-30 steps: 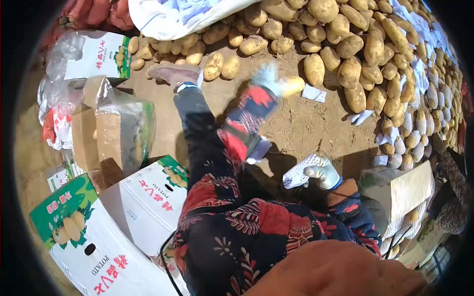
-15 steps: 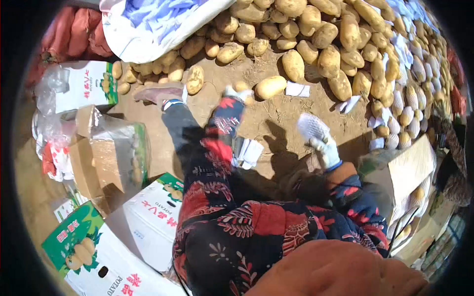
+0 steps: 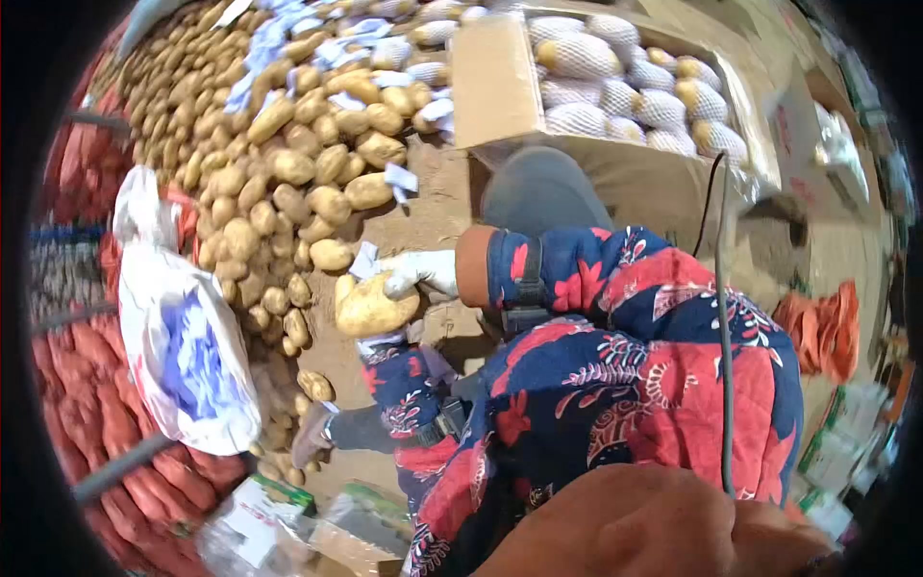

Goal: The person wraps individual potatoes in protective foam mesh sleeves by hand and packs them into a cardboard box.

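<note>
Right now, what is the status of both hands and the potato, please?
Right hand gripping large potato. Left hand just below it in view, mostly hidden, grip unclear. Pale wrap piece close by; potato pile beyond.

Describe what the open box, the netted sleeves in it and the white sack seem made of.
Open box: cardboard, matte brown, with a stiff flap.
Netted sleeves: white, matte, probably plastic foam, judging by the puffy diamond mesh.
White sack: probably thin plastic or fabric, from its soft creases; weave unclear.
</note>
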The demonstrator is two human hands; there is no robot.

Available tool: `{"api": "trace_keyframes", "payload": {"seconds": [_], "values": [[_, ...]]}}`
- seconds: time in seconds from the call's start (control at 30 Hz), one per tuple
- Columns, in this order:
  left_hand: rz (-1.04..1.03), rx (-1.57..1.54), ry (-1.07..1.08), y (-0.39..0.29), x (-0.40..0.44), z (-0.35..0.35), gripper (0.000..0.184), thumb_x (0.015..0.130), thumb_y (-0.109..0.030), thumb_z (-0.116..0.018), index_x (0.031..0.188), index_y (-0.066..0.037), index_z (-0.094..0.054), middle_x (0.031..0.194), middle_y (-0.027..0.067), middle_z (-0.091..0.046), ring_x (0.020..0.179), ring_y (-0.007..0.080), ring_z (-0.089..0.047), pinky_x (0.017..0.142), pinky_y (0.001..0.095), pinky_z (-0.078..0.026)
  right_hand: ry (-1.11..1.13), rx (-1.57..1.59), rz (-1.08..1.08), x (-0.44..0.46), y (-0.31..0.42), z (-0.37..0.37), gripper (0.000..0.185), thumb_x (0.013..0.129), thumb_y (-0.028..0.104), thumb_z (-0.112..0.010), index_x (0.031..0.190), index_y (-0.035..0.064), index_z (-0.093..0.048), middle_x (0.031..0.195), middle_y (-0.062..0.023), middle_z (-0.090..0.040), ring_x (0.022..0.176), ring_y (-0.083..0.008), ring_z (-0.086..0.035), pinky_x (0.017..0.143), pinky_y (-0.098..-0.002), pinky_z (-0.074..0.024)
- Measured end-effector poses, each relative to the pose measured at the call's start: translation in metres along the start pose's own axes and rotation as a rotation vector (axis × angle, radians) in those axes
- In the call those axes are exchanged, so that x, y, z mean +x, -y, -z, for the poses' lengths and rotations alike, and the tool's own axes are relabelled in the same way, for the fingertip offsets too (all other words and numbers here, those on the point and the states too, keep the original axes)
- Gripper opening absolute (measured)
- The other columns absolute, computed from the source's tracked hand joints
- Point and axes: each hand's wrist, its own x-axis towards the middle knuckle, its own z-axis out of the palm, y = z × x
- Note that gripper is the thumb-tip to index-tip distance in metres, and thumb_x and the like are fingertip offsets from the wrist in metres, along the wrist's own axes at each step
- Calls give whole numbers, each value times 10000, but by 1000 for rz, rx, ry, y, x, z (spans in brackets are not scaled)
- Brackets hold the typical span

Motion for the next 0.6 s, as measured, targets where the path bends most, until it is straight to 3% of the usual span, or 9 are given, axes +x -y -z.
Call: {"api": "trace_keyframes", "payload": {"seconds": [0.03,0.1,0.17,0.2,0.23,0.3,0.4,0.5,0.6], "values": [[-28,61,279,-14,9,13,207,692,-269,-607,768,-78,-624,784,58,-644,772,270,-628,667,385,-496,50,-49,36,-5,2,13,525,703,218,-672,1156,6,-512,1096,-116,-579,1008,-219,-546,926,-352,-402],[927,-1403,-489,-22,-18,9,295,828,-190,-528,1025,30,-528,986,134,-583,930,240,-570,876,352,-449,-245,-900,128,-29,45,23,629,639,274,-722,1169,41,-476,1061,-141,-582,966,-249,-569,829,-376,-457],[256,-779,-539,-59,-15,-4,231,856,-188,-545,963,16,-531,926,108,-577,899,214,-569,827,334,-454,-417,-1371,326,-73,81,8,675,623,294,-727,1185,44,-449,1058,-163,-581,975,-265,-571,848,-361,-451],[330,-248,-389,-90,4,1,252,890,-244,-528,938,3,-535,936,96,-571,871,191,-564,767,314,-450,-462,-1393,378,-87,95,10,672,619,267,-734,1180,34,-446,1048,-147,-573,951,-231,-566,842,-347,-454],[295,-741,-299,-130,22,1,253,896,-261,-528,923,-11,-547,880,96,-601,809,177,-570,722,304,-439,-507,-1415,429,-107,111,14,670,615,239,-741,1175,24,-444,1038,-131,-565,926,-197,-562,836,-333,-458],[58,-768,-133,-140,37,1,259,894,-274,-529,922,-18,-558,802,106,-628,758,172,-585,735,305,-440,-581,-1226,455,-156,149,19,717,601,230,-744,1220,62,-424,1066,-165,-575,979,-266,-572,867,-347,-447],[294,-758,-156,-100,14,-24,288,894,-279,-530,964,0,-559,829,114,-628,730,187,-593,698,310,-474,-541,-1296,686,-255,200,33,693,646,71,-688,1276,54,-400,1181,-133,-491,1115,-219,-477,959,-325,-382],[599,-850,-84,-21,-46,-54,275,877,-244,-568,993,6,-568,848,88,-597,701,168,-590,641,302,-498,-890,-2298,381,-339,224,66,731,637,-48,-609,1307,170,-414,1328,-151,-394,1174,-337,-432,1015,-384,-336],[725,-613,34,31,-109,-54,253,871,-243,-574,959,-6,-579,798,80,-603,681,140,-592,594,282,-493,-853,-2337,-498,-385,230,123,755,660,-22,-554,1328,285,-381,1388,-122,-341,1208,-346,-400,1017,-394,-334]]}}
